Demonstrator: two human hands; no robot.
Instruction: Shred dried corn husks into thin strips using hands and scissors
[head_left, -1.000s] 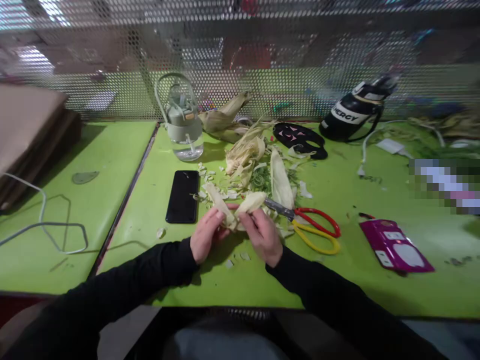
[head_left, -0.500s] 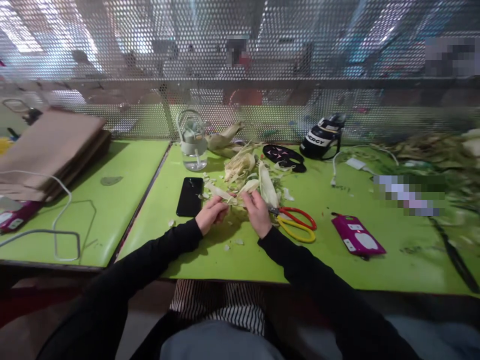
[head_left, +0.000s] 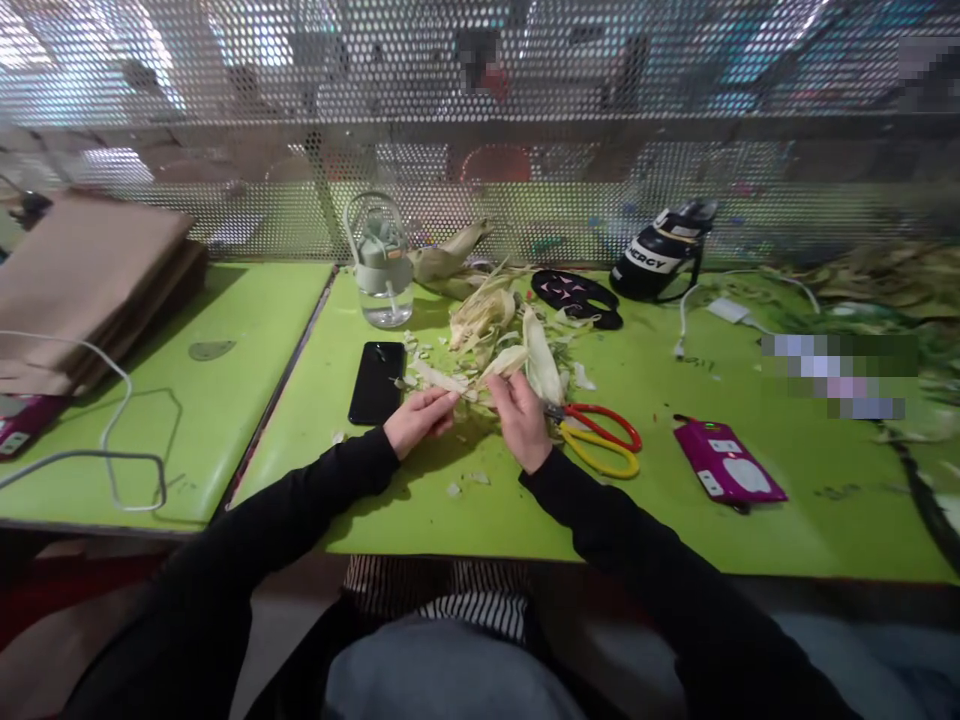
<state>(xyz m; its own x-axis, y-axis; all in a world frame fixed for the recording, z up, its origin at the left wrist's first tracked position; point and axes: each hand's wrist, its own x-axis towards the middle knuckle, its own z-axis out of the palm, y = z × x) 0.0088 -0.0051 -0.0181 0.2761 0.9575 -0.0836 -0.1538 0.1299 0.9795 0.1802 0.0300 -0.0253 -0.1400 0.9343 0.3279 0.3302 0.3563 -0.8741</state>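
Note:
Both hands are close together over the green table (head_left: pixel 442 515), in front of a pile of pale dried corn husks (head_left: pixel 484 318). My left hand (head_left: pixel 421 420) pinches a narrow strip of corn husk (head_left: pixel 441 378) between thumb and fingers. With closed fingers, my right hand (head_left: pixel 519 418) grips a folded piece of corn husk (head_left: pixel 506 360). A wider husk (head_left: pixel 541 358) stands just beyond the right hand. Scissors (head_left: pixel 600 438) with one red and one yellow handle lie beside that hand, their blades partly hidden. Left of my left hand lies a black phone (head_left: pixel 376 383).
A clear water bottle (head_left: pixel 382 275) and a black bottle (head_left: pixel 658 255) stand toward the perforated metal screen (head_left: pixel 420 150). Around them are a black eye mask (head_left: pixel 574 297), a purple power strip (head_left: pixel 727 462), a white cable (head_left: pixel 731 310) and brown cardboard (head_left: pixel 97 280). Husk scraps litter the table.
The view has shifted slightly, so the table items sit a little higher. My hands have drawn slightly apart, each still gripping its husk.

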